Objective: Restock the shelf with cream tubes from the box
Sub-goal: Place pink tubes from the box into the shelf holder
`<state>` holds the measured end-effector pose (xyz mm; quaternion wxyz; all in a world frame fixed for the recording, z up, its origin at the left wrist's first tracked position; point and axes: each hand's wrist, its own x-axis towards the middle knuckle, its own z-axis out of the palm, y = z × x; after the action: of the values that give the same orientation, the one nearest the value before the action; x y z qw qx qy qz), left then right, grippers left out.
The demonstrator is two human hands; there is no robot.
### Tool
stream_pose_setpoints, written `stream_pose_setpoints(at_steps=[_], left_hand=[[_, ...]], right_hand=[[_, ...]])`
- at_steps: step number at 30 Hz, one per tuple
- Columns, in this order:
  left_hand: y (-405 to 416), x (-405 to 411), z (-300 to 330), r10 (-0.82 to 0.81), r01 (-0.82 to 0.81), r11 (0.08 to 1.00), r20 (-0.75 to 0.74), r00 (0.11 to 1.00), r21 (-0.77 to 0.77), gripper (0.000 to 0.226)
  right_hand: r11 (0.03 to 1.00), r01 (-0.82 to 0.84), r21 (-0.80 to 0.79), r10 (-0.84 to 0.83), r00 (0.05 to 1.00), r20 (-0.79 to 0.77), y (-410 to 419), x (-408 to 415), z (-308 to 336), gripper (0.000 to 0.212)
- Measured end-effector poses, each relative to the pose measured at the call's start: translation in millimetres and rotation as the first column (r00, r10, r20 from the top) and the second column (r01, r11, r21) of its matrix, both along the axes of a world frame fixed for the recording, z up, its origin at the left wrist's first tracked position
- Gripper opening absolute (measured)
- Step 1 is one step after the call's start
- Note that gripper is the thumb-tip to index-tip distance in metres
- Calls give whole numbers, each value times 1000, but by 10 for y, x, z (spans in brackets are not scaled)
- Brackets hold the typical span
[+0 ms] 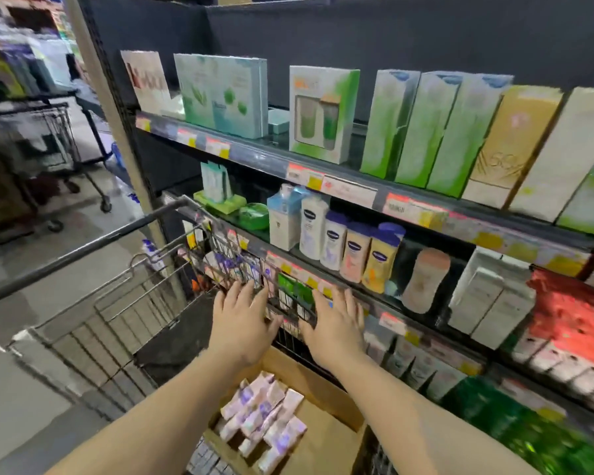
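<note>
An open cardboard box [326, 437] sits in the shopping cart below my arms, holding several white and purple cream tube cartons [264, 419]. My left hand [242, 325] and my right hand [336, 329] reach forward with fingers spread and straight, both resting on the cart's front wire rim [288, 311]. Neither hand holds a tube. Just behind the rim, a wire shelf basket [234, 262] hanging on the shelving holds more white and purple tubes.
Shelving runs along the right with boxed skincare [426, 132] on top, lotion bottles [350, 248] in the middle and red packs [573, 313] further right. The cart handle bar [83, 250] crosses at left. Another trolley [48, 149] stands in the aisle at far left.
</note>
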<state>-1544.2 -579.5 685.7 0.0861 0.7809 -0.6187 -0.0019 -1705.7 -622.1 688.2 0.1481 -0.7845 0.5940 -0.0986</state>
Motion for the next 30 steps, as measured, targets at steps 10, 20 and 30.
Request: stream_pose_setpoints(at_steps=[10,20,30], left_hand=[[-850,455,-691,-276,276,959,-22,961,56,66],[-931,938,-2401,-475,463,803,-67,877,376,62],[-695,1179,-3333,-454,516,726,-246,856,455,64]], right_hand=[[940,284,187,-280,959,-47,-407,405,-724,64],[533,578,617,-591,777,-217,64,660,-2599,45],[158,609,777,-804,537,-257,409,1020,-3938,52]])
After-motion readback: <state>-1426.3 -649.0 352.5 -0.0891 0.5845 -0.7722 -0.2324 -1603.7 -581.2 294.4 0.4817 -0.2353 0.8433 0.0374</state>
